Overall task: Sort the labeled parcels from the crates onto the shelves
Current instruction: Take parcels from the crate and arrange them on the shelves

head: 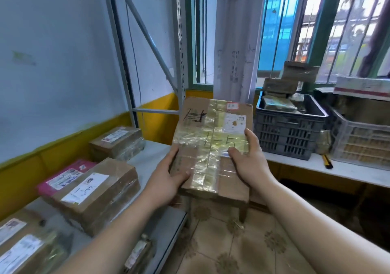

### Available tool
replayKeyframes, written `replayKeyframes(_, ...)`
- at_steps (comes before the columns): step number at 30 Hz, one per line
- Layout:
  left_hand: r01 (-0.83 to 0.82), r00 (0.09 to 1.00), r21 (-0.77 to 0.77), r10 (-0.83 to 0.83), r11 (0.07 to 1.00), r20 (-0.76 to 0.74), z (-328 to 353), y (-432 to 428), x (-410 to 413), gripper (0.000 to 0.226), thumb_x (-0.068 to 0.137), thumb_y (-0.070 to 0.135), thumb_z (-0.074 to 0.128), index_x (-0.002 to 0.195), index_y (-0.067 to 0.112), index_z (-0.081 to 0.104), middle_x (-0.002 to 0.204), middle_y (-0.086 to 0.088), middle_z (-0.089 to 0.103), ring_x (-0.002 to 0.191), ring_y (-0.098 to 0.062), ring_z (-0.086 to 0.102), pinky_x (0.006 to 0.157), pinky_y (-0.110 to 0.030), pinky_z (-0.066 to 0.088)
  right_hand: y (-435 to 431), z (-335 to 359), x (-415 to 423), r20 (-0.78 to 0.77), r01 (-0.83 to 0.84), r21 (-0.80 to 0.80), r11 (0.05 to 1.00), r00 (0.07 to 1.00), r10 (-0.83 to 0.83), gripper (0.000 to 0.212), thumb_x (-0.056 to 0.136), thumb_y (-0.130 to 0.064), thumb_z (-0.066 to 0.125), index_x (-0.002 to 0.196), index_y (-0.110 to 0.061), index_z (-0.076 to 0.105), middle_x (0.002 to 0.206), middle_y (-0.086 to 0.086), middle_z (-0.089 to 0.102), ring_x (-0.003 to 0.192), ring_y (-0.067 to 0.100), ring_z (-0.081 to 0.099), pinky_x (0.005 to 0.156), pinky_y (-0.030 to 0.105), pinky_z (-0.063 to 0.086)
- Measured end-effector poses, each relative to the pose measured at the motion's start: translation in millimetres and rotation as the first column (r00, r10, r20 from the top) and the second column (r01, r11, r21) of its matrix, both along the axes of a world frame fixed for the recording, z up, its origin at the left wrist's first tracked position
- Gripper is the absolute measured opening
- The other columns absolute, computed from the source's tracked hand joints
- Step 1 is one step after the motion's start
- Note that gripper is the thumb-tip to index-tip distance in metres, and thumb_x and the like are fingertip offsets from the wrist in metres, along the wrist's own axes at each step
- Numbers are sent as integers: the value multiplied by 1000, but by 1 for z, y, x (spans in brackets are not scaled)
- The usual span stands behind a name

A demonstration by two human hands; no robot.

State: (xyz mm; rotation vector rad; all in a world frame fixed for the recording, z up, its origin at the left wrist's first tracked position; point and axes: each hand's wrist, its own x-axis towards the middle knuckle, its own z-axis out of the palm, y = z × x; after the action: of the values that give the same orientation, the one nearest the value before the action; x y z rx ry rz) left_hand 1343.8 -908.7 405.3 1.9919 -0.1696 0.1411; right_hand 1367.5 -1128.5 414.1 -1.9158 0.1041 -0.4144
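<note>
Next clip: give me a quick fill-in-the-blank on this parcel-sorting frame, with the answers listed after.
1. The taped parcel, gripped by the left hand and right hand, is made of brown ____.
2. On the grey metal shelf, one flat parcel has wrapping coloured ____.
3. The utility knife on the white counter, beside the dark grey plastic crate, is mostly ____.
Missing words: cardboard; pink; yellow.

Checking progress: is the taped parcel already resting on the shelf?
No, the left hand and right hand hold the parcel in the air, off the shelf.
</note>
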Motion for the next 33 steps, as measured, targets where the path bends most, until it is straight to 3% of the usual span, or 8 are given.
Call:
replayKeyframes(7,-184,983,26,185,983,-16,-2,-25,79,71,91,22,66,148,36,27,129,18,36,111,1,39,69,8,31,-19,-4,119,-20,-157,-21,987,988,156,71,95,-27,64,153,-33,23,150,-2,42,132,20,45,95,30,38)
replayKeyframes(10,-263,963,43,265,964,-47,-4,-17,99,72,90,27,66,148,42,25,127,18,35,109,-3,42,90,-15,38,-6,-6,160,-31,-247,-17,969,969,246,72,95,-26,64,153,-33,24,150,-4,43,132,19,46,94,28,39)
replayKeyframes(15,-412,906,61,416,909,-82,-10,22,129,73,88,30,68,145,48,26,142,7,40,121,-16,48,102,-34,42,40,-14,219,-45,-398,-3,917,917,397,74,94,-30,65,153,-35,22,151,-5,41,132,19,47,102,38,46)
replayKeyframes(19,-495,864,62,498,867,-70,-14,58,154,72,90,26,66,147,43,27,143,4,40,113,-10,45,77,-12,40,90,-18,263,-49,-493,-12,870,869,492,75,92,-34,66,152,-38,21,151,-7,42,135,19,45,107,48,44)
replayKeyframes(22,-542,834,94,548,835,-61,-15,83,179,71,90,29,66,147,43,28,147,3,40,116,-12,45,87,-20,39,118,-20,296,-58,-523,-39,851,852,521,75,92,-36,66,152,-38,22,151,-7,41,133,20,47,105,48,46)
replayKeyframes(27,-581,810,24,581,813,-81,-22,107,213,70,89,25,68,145,45,31,134,12,42,113,-9,47,72,-10,40,147,-18,354,-36,-517,17,856,855,517,71,92,-37,66,150,-37,26,147,-3,44,125,21,52,89,37,51)
replayKeyframes(31,-631,766,61,633,773,-108,-18,125,222,69,87,29,71,141,53,34,135,13,43,118,-17,52,96,-41,50,172,-14,389,-130,-531,142,836,827,547,82,89,-42,67,153,-38,17,145,2,46,119,26,58,93,50,54)
replayKeyframes(33,-652,744,97,659,752,-109,-15,130,226,68,85,34,72,135,61,35,140,15,43,123,-17,49,102,-42,46,182,-15,406,-154,-559,202,804,793,589,76,89,-37,67,151,-36,24,127,-2,59,105,22,65,85,46,58)
